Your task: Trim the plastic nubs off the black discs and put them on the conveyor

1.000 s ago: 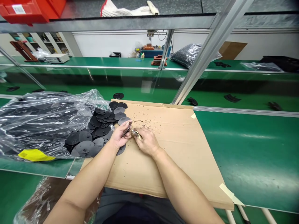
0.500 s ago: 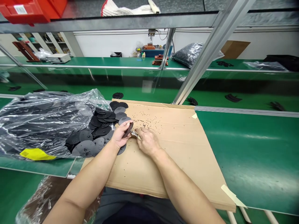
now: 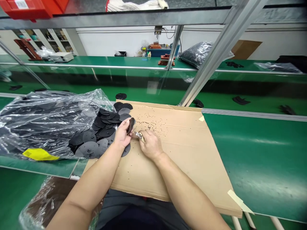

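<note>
My left hand (image 3: 123,134) is closed on a round black plastic disc (image 3: 130,125), tilted up on edge. Close to its right, my right hand (image 3: 151,144) grips a small pair of nippers (image 3: 139,136), whose metal jaws point at the disc with a small gap between them. Beneath both hands lies a cardboard sheet (image 3: 182,153), sprinkled with tiny dark bits (image 3: 150,127). Several more black discs (image 3: 105,124) are heaped by my left hand, spilling from a clear plastic bag (image 3: 48,124).
A yellow label (image 3: 40,154) lies on the bag. Slanting metal posts (image 3: 216,48) rise behind the cardboard. Beyond runs a green conveyor (image 3: 153,91) carrying scattered black parts. Overhead, a shelf holds a red bin (image 3: 33,9) and a white glove (image 3: 136,5). A plastic-lined box (image 3: 55,198) stands below left.
The disc in my left hand has turned more upright and moved slightly up. The nippers have drawn back from it a little. The whole view has shifted slightly.
</note>
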`<state>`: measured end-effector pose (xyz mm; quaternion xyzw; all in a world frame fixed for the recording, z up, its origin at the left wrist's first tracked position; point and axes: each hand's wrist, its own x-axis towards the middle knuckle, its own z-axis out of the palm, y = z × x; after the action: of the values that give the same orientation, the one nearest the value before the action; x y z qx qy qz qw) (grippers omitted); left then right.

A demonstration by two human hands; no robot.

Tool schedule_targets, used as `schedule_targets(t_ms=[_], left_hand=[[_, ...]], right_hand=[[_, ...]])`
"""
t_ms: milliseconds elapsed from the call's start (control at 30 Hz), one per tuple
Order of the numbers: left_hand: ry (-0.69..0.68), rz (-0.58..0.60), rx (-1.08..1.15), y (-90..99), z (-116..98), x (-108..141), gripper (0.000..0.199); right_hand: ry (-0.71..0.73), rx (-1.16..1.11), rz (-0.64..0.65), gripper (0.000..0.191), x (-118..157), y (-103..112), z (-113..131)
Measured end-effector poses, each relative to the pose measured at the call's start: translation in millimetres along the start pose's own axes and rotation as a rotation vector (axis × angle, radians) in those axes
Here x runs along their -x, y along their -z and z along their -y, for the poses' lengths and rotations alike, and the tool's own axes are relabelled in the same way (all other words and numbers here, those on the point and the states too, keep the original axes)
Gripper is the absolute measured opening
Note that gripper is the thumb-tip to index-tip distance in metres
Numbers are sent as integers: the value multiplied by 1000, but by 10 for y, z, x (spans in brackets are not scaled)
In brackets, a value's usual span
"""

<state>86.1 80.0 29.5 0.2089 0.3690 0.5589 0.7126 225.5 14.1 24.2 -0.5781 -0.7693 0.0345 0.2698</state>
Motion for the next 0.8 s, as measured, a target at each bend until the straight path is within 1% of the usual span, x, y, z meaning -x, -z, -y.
schedule_targets(t_ms=[67,133,200,300,400,467,633,733,800], left_hand=[[-109,-71,57,25,-41,-48,27],[-176,-112,102,62,-82,-100,27],[-195,-133,129,97,-121,-142,27],[-193,-157,142,121,-168,-171,28],[-199,-148,142,117,-195,-167,29],[-198,-121,134,112,-196,-161,29],[-165,-70,116,110,-159,-153,27],[-125,-73,94,109,-146,-150,24],[-124,-69,89,109,-145,-149,23]], right_hand=[[123,-77,-23,17,16,-28,22],[277,-168,25,16,25,-48,60],[391,-243,101,16,27,-64,112],[472,-270,204,19,25,-84,189],[518,-225,303,17,28,-99,232],[517,-186,325,16,32,-107,238],[499,-149,291,18,45,-124,240],[492,-149,282,19,54,-132,244],[466,-173,268,21,56,-127,222]])
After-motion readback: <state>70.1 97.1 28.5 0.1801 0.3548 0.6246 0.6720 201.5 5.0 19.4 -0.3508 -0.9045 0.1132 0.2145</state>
